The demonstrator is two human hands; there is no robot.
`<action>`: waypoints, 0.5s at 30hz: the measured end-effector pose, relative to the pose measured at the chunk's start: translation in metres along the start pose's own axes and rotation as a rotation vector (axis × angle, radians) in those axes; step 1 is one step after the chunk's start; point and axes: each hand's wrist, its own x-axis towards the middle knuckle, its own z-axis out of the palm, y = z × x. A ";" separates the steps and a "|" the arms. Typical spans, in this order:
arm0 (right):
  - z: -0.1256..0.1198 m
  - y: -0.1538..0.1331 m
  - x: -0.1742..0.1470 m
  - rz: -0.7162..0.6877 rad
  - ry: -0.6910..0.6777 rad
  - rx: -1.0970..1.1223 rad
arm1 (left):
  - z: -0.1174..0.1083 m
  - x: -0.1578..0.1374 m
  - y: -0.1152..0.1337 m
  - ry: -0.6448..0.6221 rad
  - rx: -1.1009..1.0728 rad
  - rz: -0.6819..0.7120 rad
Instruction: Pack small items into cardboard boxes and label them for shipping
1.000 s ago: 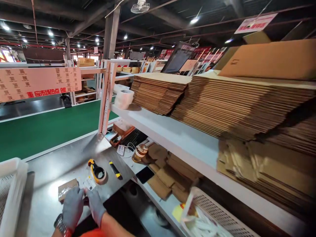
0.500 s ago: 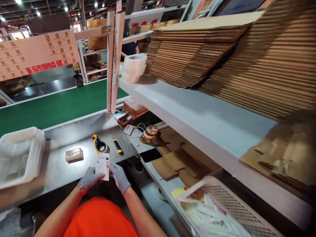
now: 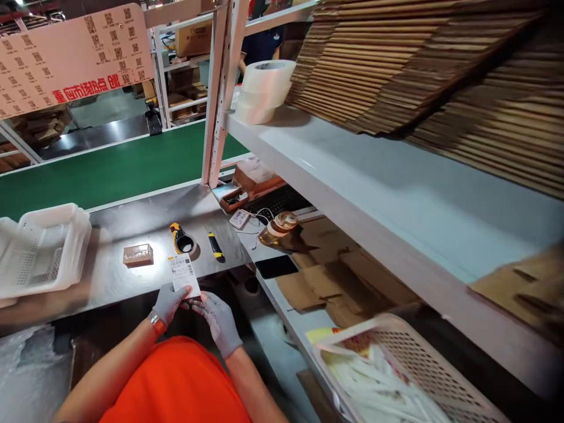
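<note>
A white printed label (image 3: 183,275) is held just in front of the person's chest, over the near edge of the counter (image 3: 132,282). The gloved left hand (image 3: 167,302) pinches its lower edge closed; the gloved right hand (image 3: 218,320) touches the lower right corner, fingers curled. Peeling it cleanly likely calls for a firm pinch on one corner while the other hand steadies the sheet flat. On the steel counter lie a small brown box (image 3: 138,255), a tape dispenser (image 3: 181,239) and a yellow-black knife (image 3: 215,246), all apart. A white basket (image 3: 44,249) sits left. Behind runs a green conveyor belt (image 3: 110,170); right, a white shelf (image 3: 352,176) carries flattened cardboard (image 3: 418,76) and tape rolls (image 3: 264,88).
</note>
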 end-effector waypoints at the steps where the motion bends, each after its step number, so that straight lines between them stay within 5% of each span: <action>1: -0.001 0.000 -0.001 0.006 0.008 0.013 | 0.001 0.000 0.000 -0.004 0.001 -0.011; 15: -0.003 0.000 -0.008 0.040 0.032 -0.011 | 0.003 -0.010 -0.002 -0.026 -0.019 0.005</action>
